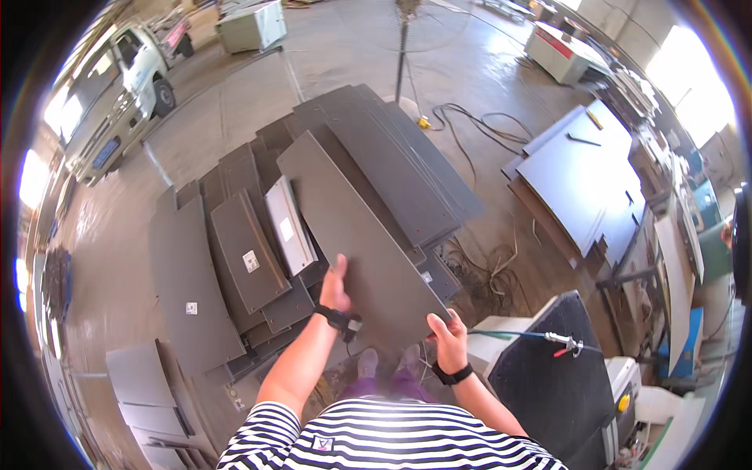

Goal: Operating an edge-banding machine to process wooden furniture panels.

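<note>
A long dark grey panel (362,235) slants in front of me, its far end over a stack of similar panels. My right hand (449,342) grips its near right corner, thumb on top and fingers partly hidden by the edge. At the panel's left edge is my left hand (335,288), thumb up against the face; its other fingers are mostly hidden behind the panel. Just left of it, a narrow light grey piece (290,225) with a white label and a shorter dark panel (249,251) lie on the stack (192,290).
Right of me stands a machine with a black top (548,384) and an air hose with a nozzle (562,341). Beyond it are pale stacked sheets (580,176). Cables (493,125) lie on the floor. More panels (145,384) sit lower left; a truck (117,94) is parked far left.
</note>
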The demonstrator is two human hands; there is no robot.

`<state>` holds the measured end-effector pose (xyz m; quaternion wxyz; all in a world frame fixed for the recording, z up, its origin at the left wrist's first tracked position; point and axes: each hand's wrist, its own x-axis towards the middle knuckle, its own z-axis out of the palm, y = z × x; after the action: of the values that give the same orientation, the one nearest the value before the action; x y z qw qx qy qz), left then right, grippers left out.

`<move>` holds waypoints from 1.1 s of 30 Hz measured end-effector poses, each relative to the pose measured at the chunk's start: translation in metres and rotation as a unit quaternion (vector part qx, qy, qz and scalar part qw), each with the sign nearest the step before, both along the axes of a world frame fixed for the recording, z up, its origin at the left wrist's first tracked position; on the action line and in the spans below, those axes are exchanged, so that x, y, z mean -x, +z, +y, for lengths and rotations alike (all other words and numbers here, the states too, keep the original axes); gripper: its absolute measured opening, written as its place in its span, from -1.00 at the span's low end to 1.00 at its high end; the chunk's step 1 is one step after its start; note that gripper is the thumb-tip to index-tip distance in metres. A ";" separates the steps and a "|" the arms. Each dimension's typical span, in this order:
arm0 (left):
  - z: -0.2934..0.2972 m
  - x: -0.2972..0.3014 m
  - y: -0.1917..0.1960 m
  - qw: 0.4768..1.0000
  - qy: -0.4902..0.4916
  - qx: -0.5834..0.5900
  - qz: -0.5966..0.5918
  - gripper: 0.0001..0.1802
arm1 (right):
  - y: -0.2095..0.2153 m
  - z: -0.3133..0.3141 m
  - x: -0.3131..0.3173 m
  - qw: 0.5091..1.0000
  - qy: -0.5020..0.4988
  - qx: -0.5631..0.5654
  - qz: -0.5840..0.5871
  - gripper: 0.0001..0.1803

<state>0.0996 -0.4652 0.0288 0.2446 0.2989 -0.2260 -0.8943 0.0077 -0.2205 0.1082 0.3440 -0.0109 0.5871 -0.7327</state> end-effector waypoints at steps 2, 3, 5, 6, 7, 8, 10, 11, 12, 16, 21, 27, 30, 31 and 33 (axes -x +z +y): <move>-0.017 0.013 0.010 0.996 -0.041 -0.079 0.014 -0.36 | 0.015 0.042 0.006 1.000 0.016 -0.013 0.006 -0.82; -0.030 0.009 0.005 0.991 -0.070 -0.109 0.020 -0.33 | 0.021 0.057 0.007 1.000 0.023 -0.016 0.010 -0.82; -0.023 0.025 0.010 0.993 -0.079 -0.078 -0.036 -0.27 | 0.039 0.100 0.011 0.998 -0.021 -0.042 -0.031 -0.81; -0.031 0.026 0.008 0.989 -0.115 -0.085 -0.022 -0.28 | 0.036 0.122 0.015 0.999 -0.012 -0.052 0.011 -0.80; -0.030 0.029 0.007 0.990 -0.108 -0.082 -0.039 -0.26 | 0.040 0.141 0.013 0.997 -0.043 -0.058 0.016 -0.79; -0.029 0.031 0.005 0.997 -0.059 -0.051 -0.028 -0.31 | 0.051 0.159 0.011 0.996 -0.062 -0.065 -0.005 -0.80; -0.040 0.045 -0.009 0.998 -0.043 0.021 -0.040 -0.42 | 0.020 0.210 0.003 0.989 -0.146 -0.036 0.013 -0.71; -0.040 0.050 -0.016 0.995 -0.081 0.036 -0.047 -0.43 | 0.022 0.225 -0.006 0.983 -0.185 0.015 -0.010 -0.69; -0.039 0.061 -0.023 0.991 -0.117 0.052 -0.046 -0.44 | 0.025 0.239 -0.014 0.973 -0.220 0.067 -0.023 -0.67; 0.035 0.088 -0.011 0.957 -0.290 -0.014 -0.018 -0.54 | 0.028 0.300 -0.099 0.906 -0.369 0.198 -0.056 -0.52; 0.120 0.093 0.025 0.933 -0.354 -0.068 -0.016 -0.63 | -0.019 0.364 -0.177 0.803 -0.551 0.203 -0.098 -0.57; 0.330 0.078 0.044 0.802 -0.588 -0.074 -0.080 -0.89 | -0.051 0.510 -0.199 0.520 -0.805 0.283 -0.038 -0.76; 0.434 0.071 0.011 0.769 -0.626 -0.080 -0.098 -0.87 | -0.065 0.555 -0.193 0.548 -0.806 0.226 -0.015 -0.70; 0.464 0.066 0.006 0.755 -0.641 -0.086 -0.103 -0.84 | -0.069 0.559 -0.194 0.620 -0.759 0.188 -0.062 -0.69; 0.502 0.064 -0.013 0.720 -0.675 -0.086 -0.133 -0.83 | -0.071 0.556 -0.189 0.723 -0.670 0.105 -0.132 -0.68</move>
<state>0.0352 0.0368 0.0159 -0.4833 0.2021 -0.3206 -0.7892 0.1970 0.3357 0.0374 -0.1654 0.4463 0.3095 -0.8232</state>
